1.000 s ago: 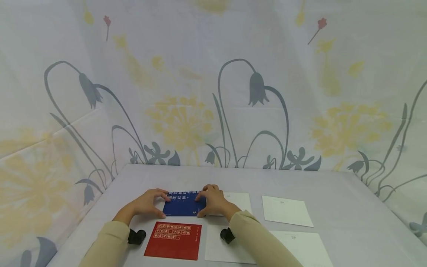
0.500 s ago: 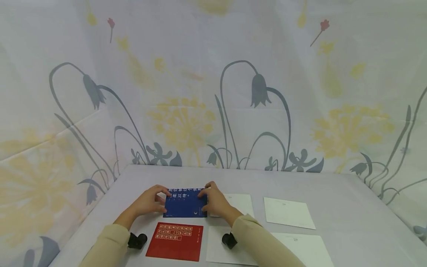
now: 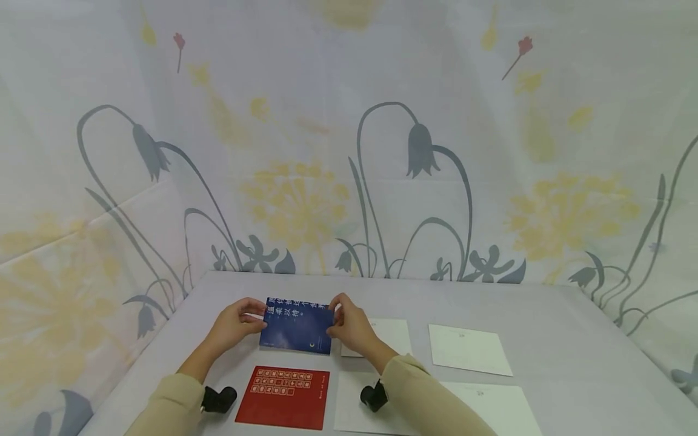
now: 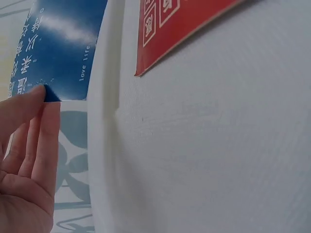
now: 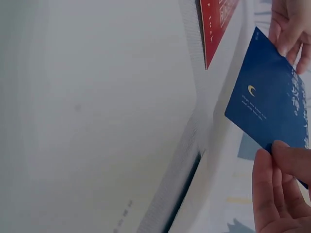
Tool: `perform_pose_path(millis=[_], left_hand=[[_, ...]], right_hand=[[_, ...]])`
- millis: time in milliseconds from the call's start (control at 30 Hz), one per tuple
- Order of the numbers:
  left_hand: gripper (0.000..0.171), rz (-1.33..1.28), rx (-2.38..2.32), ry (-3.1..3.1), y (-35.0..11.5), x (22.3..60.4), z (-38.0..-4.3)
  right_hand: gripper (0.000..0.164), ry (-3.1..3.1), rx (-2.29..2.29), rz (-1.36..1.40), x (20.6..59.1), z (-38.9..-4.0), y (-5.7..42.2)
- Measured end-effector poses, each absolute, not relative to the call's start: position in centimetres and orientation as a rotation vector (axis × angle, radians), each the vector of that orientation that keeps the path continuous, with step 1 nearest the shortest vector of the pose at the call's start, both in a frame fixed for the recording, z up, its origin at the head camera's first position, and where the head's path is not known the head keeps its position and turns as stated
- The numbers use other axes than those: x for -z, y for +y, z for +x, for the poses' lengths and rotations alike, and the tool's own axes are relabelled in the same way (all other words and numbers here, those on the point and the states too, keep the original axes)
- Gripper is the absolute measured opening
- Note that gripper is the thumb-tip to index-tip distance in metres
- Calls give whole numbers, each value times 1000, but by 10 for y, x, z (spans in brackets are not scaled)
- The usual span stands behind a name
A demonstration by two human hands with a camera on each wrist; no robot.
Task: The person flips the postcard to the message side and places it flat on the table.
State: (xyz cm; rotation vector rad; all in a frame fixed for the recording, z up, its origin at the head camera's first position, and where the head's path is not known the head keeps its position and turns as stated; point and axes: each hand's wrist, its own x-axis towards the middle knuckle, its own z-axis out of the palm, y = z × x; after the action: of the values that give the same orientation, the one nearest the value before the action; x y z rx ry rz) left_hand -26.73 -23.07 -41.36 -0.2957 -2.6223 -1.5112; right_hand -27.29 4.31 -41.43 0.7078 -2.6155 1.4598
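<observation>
A blue card with white characters and a small yellow moon is raised above the table, tilted up towards the head camera. My left hand pinches its left edge, the thumb on the printed face in the left wrist view, where the card fills the upper left. At the opposite edge my right hand pinches it between thumb and fingers, as the right wrist view shows on the card. Nearer the body, a red card printed with boxed characters lies flat on the table.
White cards lie to the right: one partly behind my right hand, one farther right, one under the right forearm and one near the front. A flower-printed cloth hangs behind the table.
Both hands have lifted the blue card off the table and tilted its face upward. Fingers that lay over its face now pinch its side edges. The red and white cards have stayed put.
</observation>
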Motion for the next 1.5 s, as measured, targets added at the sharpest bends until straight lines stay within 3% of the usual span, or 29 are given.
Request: perform_pose_path(millis=[100,200,400,500,967,1333,1500], left_hand=[[34,-251,1623,-2584,-233,415,-267],[36,-191,1675,-2565,-234,416,-266],[31,-162,1648,-2576,-237,414,-262],[29,-172,1603,-2595,-239,412,-260],[29,-308,1655,-2698,-254,410,-261],[37,-143,1758,-2687,-253,408,-261],[46,-108,1815,-2655,-249,410,-263]], right_hand=[[51,-2588,-1495,691,413,-273,43],[50,-2577,-1562,656,412,-273,42],[10,-2566,-1582,649,411,-274,42],[6,-2595,-1561,635,412,-274,42],[16,-2517,-1963,569,412,-276,45],[13,-2516,-1962,521,411,-275,40],[29,-2466,-1982,490,416,-272,38]])
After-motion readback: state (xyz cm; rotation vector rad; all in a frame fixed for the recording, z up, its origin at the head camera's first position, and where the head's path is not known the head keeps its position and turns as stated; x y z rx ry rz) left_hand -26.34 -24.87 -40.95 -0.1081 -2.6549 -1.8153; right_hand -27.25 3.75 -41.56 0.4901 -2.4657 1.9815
